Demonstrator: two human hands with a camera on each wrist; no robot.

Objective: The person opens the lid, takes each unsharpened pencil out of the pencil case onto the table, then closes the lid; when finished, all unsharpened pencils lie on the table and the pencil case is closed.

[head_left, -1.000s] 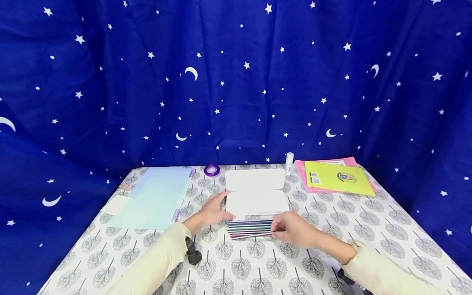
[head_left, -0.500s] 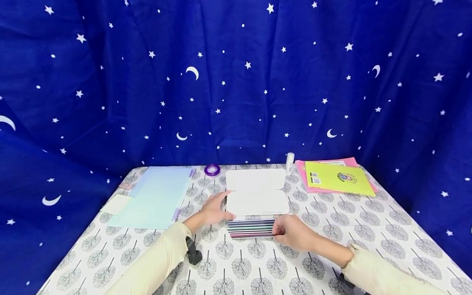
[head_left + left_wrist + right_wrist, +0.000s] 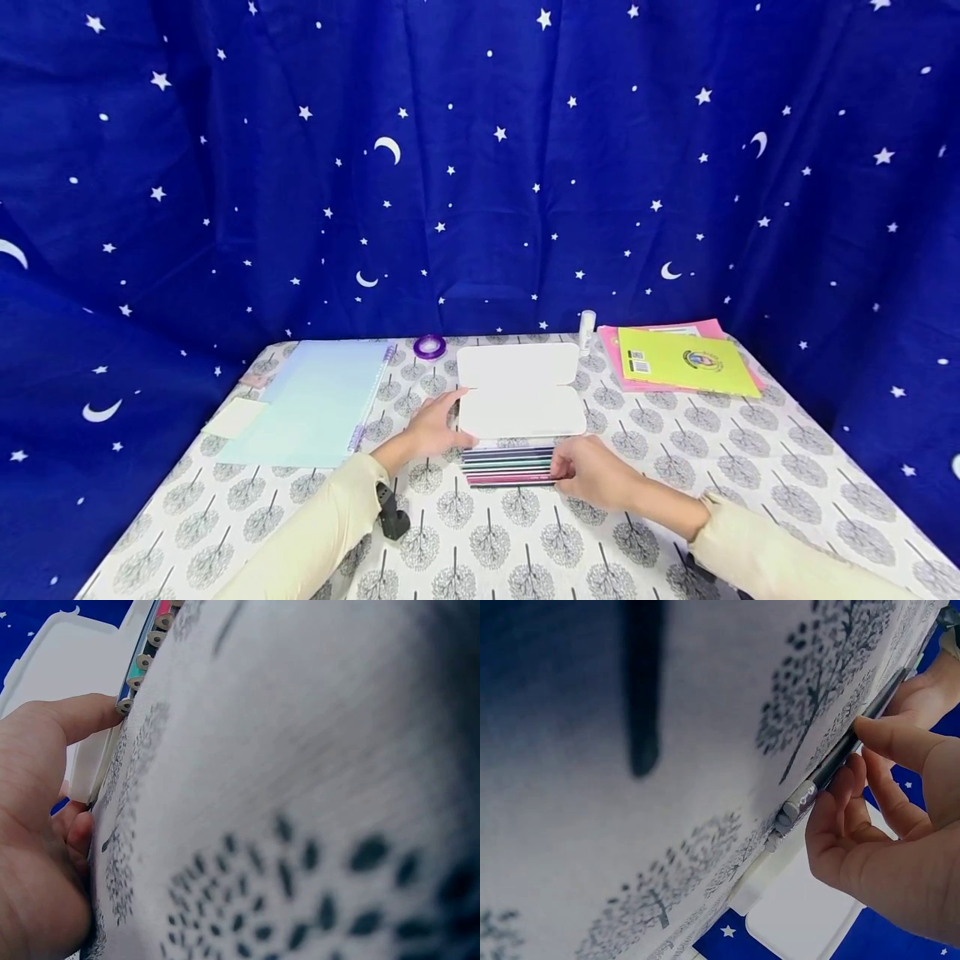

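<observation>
A row of coloured pencils (image 3: 508, 465) lies on the tree-patterned tablecloth, just in front of an open white case (image 3: 521, 390). My left hand (image 3: 433, 427) rests at the row's left end. In the left wrist view its thumb (image 3: 79, 718) touches the pencil ends (image 3: 141, 661) beside the case (image 3: 64, 664). My right hand (image 3: 572, 468) is at the row's right end. In the right wrist view its thumb and fingers (image 3: 840, 814) pinch a dark pencil (image 3: 838, 756) lying against the cloth.
A light blue binder (image 3: 315, 402) and a pale note pad (image 3: 234, 417) lie at the left. A purple tape roll (image 3: 430, 346) and a glue stick (image 3: 586, 328) stand at the back. A yellow booklet (image 3: 686, 360) on pink paper lies back right. Blue starry curtain surrounds the table.
The front pencil lay slightly askew a second ago; my right hand has brought it in line with the row and shifted a little toward the case. The left hand stayed put.
</observation>
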